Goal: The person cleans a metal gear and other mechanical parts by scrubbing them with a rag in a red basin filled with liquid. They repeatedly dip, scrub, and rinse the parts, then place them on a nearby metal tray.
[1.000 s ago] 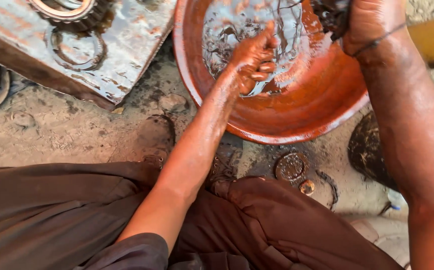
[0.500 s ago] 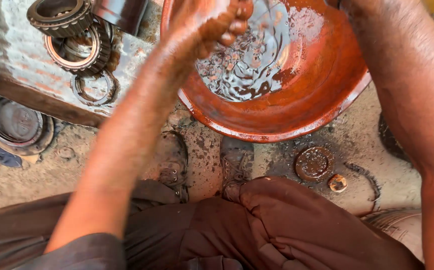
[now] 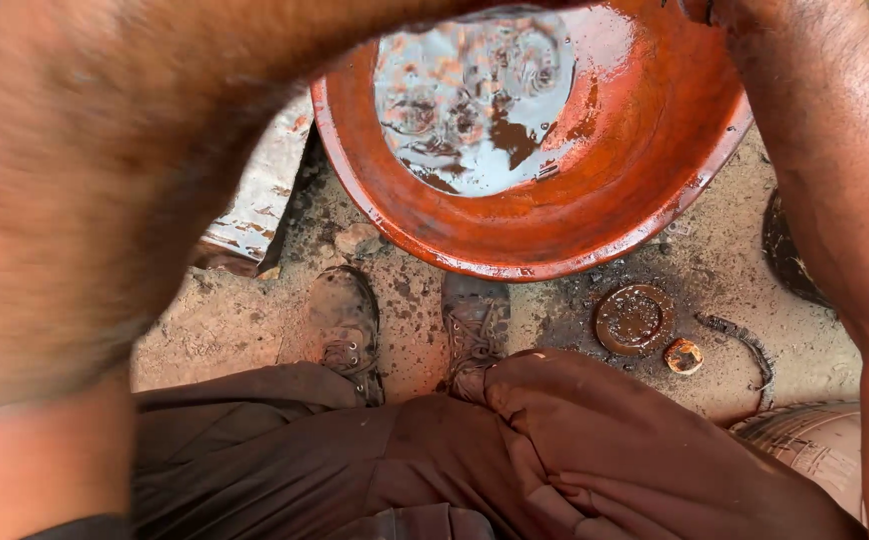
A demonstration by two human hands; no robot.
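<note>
Both hands are running out of the picture at the top, so how far either is open, and whether either has hold of anything, cannot be told. The left forearm (image 3: pixel 105 190) is sweeping across the upper left as a large blur, close to the camera, and it is covering most of the dented metal sheet (image 3: pixel 260 195), of which only a strip is showing beside the arm. The right forearm (image 3: pixel 845 170) is coming down the right edge, its wrist cut off at the top rim of the picture.

Half a second earlier the left hand was in plain view, fingers curled over the near rim of the basin, and the bearing rings on the metal sheet were visible; now the arm has risen towards the camera and is hiding them. The view has also closed in on the basin and the ground.

The round orange-red basin (image 3: pixel 555 240) is sitting on the dirt floor (image 3: pixel 255 320) between the two forearms, below where the hands are leaving the view. It is holding a shallow pool of dark, oily liquid (image 3: pixel 475 110) that is reflecting the sky, and its inner wall is streaked and wet.

Nearer the person than the basin, two muddy boots (image 3: pixel 345 320) are standing on the floor. Beneath the right forearm a round rusty cap (image 3: pixel 635 320) and a small nut (image 3: pixel 684 356) are lying just beside each other.
</note>
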